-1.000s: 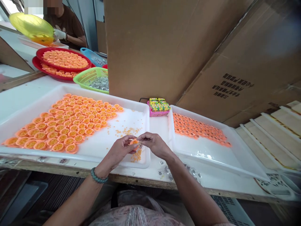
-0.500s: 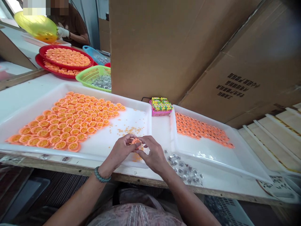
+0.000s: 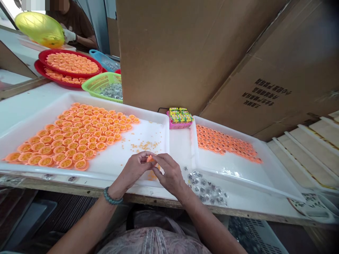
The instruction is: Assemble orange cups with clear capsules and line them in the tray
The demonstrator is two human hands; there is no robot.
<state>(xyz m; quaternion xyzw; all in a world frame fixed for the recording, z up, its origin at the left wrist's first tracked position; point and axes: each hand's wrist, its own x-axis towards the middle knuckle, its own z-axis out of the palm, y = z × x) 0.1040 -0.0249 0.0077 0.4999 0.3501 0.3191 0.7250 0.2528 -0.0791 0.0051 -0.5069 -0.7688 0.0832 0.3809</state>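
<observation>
A small orange plastic cup (image 3: 150,159) is pinched in the fingers of my left hand (image 3: 136,168). My right hand (image 3: 170,173) closes on the same cup from the other side, its thumb and fingertips against it. The fingers hide most of the cup. Both hands are over the near right corner of a white tray (image 3: 106,173), where many similar orange cups (image 3: 71,145) with yellow beads inside stand in rows. Loose yellow beads (image 3: 144,145) lie scattered beyond my hands. Clear round plastic pieces (image 3: 205,188) are heaped by my right forearm.
A second white tray (image 3: 233,180) on the right holds orange pieces (image 3: 225,143). Between the trays stands a pink basket (image 3: 180,125) of small yellow-green boxes. Large cardboard (image 3: 169,53) walls the back. Red trays (image 3: 69,73) and a green basket (image 3: 88,85) stand far left, near another person (image 3: 79,26).
The view has shifted slightly. Both hands stay together at the orange cup, which has turned a little and is more covered by the fingers.
</observation>
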